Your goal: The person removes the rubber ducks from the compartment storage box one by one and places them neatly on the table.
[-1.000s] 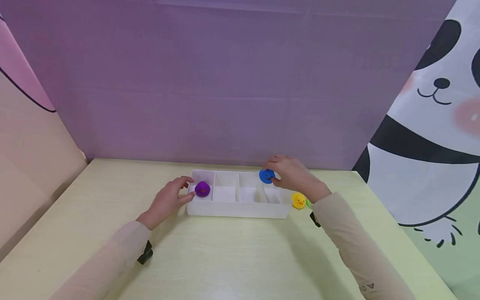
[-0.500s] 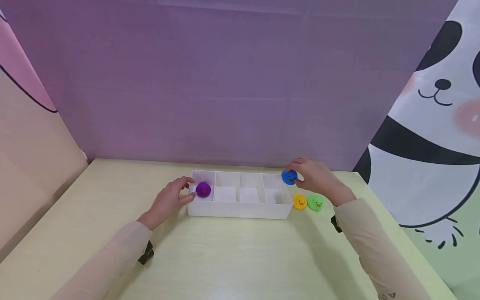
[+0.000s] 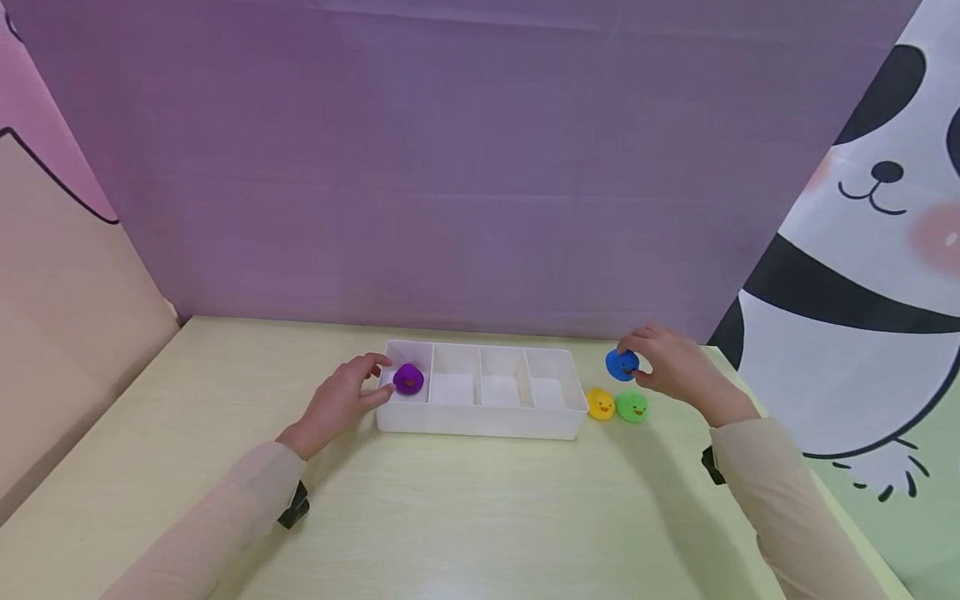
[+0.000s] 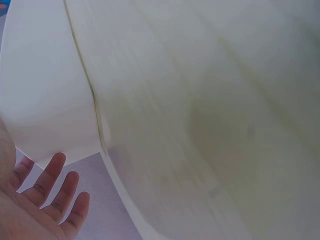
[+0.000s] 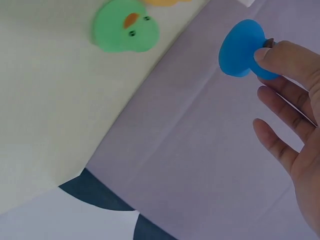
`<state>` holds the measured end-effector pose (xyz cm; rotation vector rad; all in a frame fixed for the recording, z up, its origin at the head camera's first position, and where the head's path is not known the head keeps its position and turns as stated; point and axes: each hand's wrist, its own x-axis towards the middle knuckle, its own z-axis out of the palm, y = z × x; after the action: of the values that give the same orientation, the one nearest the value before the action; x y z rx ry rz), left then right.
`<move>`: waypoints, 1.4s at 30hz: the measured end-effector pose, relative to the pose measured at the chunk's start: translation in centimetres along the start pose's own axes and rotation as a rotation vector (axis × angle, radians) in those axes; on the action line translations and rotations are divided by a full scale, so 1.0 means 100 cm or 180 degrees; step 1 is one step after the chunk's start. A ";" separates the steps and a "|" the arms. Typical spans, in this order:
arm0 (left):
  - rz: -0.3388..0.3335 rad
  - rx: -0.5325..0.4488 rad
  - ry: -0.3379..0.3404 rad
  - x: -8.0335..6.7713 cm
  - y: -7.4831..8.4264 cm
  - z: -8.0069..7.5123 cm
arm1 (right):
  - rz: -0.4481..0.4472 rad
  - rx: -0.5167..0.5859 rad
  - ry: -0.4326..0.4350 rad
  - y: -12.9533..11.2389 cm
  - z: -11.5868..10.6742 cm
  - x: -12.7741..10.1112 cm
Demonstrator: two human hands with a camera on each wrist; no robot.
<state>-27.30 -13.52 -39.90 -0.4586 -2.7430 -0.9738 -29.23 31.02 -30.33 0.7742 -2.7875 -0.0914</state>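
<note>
A white tray (image 3: 480, 429) with several compartments stands on the pale yellow-green table (image 3: 450, 517). A purple duck (image 3: 408, 379) sits in its leftmost compartment. My left hand (image 3: 341, 398) rests against the tray's left end, fingers straight (image 4: 47, 175), touching its wall beside that duck. Right of the tray, my right hand (image 3: 671, 367) pinches a blue duck (image 3: 622, 365) (image 5: 243, 48) in the air. Just below it on the table sit a yellow duck (image 3: 600, 403) and a green duck (image 3: 632, 406) (image 5: 125, 32), side by side.
A purple backdrop (image 3: 450, 167) rises right behind the table. A panda-print sheet (image 3: 862, 250) hangs at the right, beside the table's right edge. A beige and pink panel (image 3: 67, 283) closes the left side.
My right hand has carried the blue duck rightward, from above the tray's right compartments to past its right end, over the yellow and green ducks. The left hand has stayed put.
</note>
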 end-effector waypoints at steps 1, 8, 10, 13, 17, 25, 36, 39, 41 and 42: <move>0.0005 0.0001 -0.0003 0.000 0.000 0.000 | 0.0003 0.0007 -0.0011 0.002 0.001 -0.002; -0.0011 -0.0002 -0.0009 0.000 -0.001 0.001 | 0.0096 0.0047 -0.0074 0.020 0.010 -0.018; -0.0012 0.0003 -0.0011 0.001 0.000 0.001 | 0.0102 0.0029 -0.0073 0.024 0.013 -0.022; -0.0028 0.0004 -0.0016 0.001 0.000 0.001 | 0.0092 0.0034 -0.0058 0.031 0.016 -0.027; -0.0052 -0.0011 -0.0034 0.001 0.000 0.001 | 0.0124 0.0113 -0.0088 0.037 0.021 -0.034; -0.0073 -0.0026 -0.0042 0.000 0.002 0.001 | 0.0291 0.0175 -0.0224 0.044 0.030 -0.045; -0.0040 -0.0045 0.0007 0.001 0.001 0.002 | 0.0372 0.0275 -0.0333 0.054 0.049 -0.054; -0.0040 -0.0048 0.0008 0.001 0.001 0.004 | 0.0373 0.0281 -0.0346 0.055 0.052 -0.056; -0.0038 -0.0046 0.0011 0.001 0.000 0.004 | 0.0392 0.0300 -0.0387 0.054 0.054 -0.056; -0.0034 -0.0044 0.0013 0.001 0.000 0.005 | 0.0402 0.0316 -0.0409 0.054 0.055 -0.056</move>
<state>-27.40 -13.18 -40.20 -0.4442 -2.7394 -0.9956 -28.64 38.52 -36.18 0.6328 -2.9745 0.0212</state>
